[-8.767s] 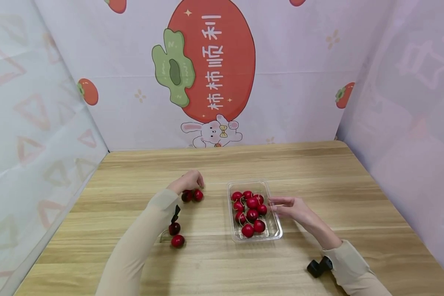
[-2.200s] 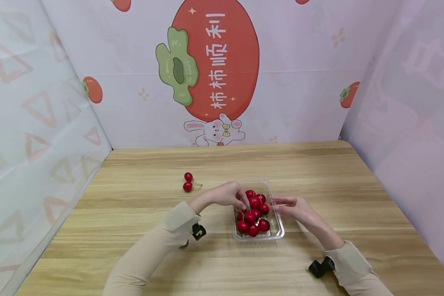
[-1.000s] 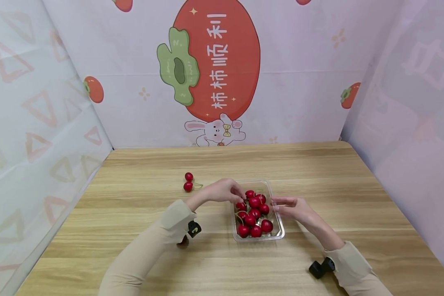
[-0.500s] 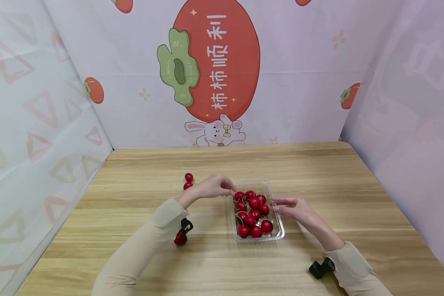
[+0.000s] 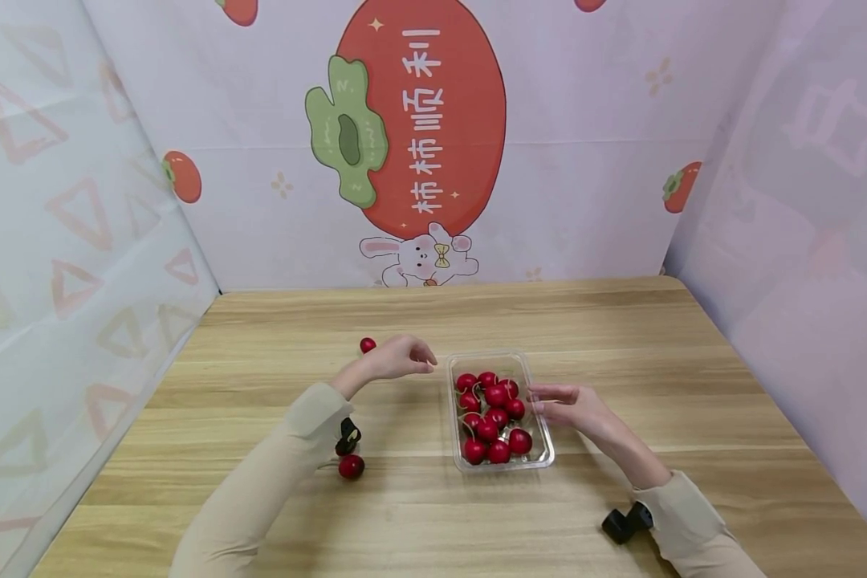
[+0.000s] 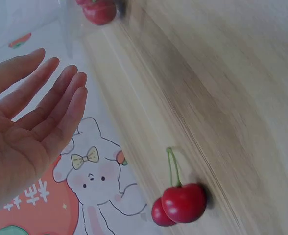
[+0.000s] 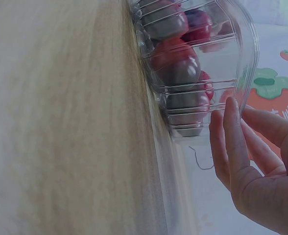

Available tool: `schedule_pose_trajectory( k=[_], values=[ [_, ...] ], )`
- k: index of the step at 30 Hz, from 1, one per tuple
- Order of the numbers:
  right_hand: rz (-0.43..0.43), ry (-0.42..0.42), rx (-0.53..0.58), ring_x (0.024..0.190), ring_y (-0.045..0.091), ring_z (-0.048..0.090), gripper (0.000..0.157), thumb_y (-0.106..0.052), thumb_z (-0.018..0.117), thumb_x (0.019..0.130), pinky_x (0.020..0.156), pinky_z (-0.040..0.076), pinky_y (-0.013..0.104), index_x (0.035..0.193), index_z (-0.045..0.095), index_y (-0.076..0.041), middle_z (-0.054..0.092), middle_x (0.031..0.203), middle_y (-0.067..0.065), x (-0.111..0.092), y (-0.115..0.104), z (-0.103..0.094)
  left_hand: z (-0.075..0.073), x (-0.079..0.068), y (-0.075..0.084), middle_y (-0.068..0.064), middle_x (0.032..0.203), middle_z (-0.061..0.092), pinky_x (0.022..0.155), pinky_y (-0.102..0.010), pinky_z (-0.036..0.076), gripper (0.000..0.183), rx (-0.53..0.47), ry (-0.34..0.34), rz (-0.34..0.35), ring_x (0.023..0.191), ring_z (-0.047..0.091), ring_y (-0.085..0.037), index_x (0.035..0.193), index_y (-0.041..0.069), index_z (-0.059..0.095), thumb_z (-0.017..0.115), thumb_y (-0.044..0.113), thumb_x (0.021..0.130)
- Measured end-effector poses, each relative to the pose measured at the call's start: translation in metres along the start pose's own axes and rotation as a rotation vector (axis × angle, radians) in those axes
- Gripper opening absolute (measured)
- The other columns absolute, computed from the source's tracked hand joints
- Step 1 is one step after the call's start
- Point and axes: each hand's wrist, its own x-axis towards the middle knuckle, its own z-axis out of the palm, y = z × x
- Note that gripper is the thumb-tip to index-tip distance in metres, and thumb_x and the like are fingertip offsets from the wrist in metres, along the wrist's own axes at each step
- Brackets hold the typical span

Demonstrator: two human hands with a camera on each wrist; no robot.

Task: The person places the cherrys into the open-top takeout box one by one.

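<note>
My left hand hovers over the table left of a clear plastic box; its fingers are relaxed and hold nothing, as the left wrist view also shows. Inside the box lie several red cherries, some with green stems. The straight fingers of my right hand touch the right side of the box, fingertips at its rim in the right wrist view. Behind the left hand is a cherry; the left wrist view shows a joined-stem pair of cherries on the table. Another cherry lies beside the left wrist.
The wooden table ends at a white backdrop printed with persimmons and a rabbit. Pale cloth walls stand on the left and right. Small black devices are strapped at both wrists.
Earlier, my left hand lowered cherries into the box; it has let go and withdrawn leftward. The box holds more cherries than at first, the table fewer. My right hand stays at the box.
</note>
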Motion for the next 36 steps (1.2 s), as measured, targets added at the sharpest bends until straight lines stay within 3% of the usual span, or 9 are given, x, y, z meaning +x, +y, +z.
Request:
schedule_pose_trajectory(
  k=[12,26,36],
  values=[
    [0.012,0.027,-0.029,0.102,0.025,0.056,0.048,-0.02,0.064,0.081,0.086,0.045,0.032,0.121,0.05,0.003,0.053,0.12,0.018,0.0,0.0,0.0,-0.007,0.002,-0.025,-0.003,0.08,0.062,0.065,-0.025,0.045,0.017,0.101,0.037,-0.047,0.074,0.054,-0.013,0.095,-0.001,0.064,0.062,0.007,0.08],
    [0.001,0.006,0.009,0.102,0.024,0.056,0.049,-0.016,0.062,0.082,0.085,0.045,0.028,0.122,0.047,0.007,0.049,0.122,0.022,0.0,-0.001,0.0,-0.011,0.0,-0.04,-0.015,0.088,0.063,0.072,-0.031,0.047,0.018,0.189,0.049,-0.091,0.079,0.055,-0.02,0.094,-0.003,0.064,0.063,-0.002,0.077],
    [-0.012,-0.008,0.03,0.1,0.024,0.058,0.05,-0.014,0.062,0.082,0.083,0.046,0.029,0.122,0.045,0.009,0.048,0.123,0.024,0.0,0.001,0.0,-0.012,-0.001,-0.049,-0.008,0.081,0.06,0.068,-0.029,0.046,0.018,0.277,0.056,-0.094,0.075,0.054,-0.018,0.093,-0.001,0.065,0.061,-0.002,0.077]
  ],
)
